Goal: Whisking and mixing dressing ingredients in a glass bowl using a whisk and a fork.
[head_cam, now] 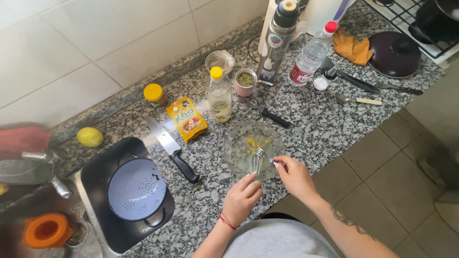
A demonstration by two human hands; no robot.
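A clear glass bowl (239, 143) with yellow egg in it sits on the speckled granite counter (315, 124). My right hand (296, 177) grips the handle of a metal whisk (256, 160), whose wires rest inside the bowl. My left hand (243, 198) is curled at the bowl's near rim, touching it. A red string circles my left wrist.
Behind the bowl stand an oil bottle (220, 95), a yellow packet (186, 118), a pink cup (245, 82), a thermos (278, 36) and a water bottle (311, 55). A large knife (172, 148) lies left. A blue colander (136, 188) sits on a black tray beside the sink. The counter edge runs just behind my hands.
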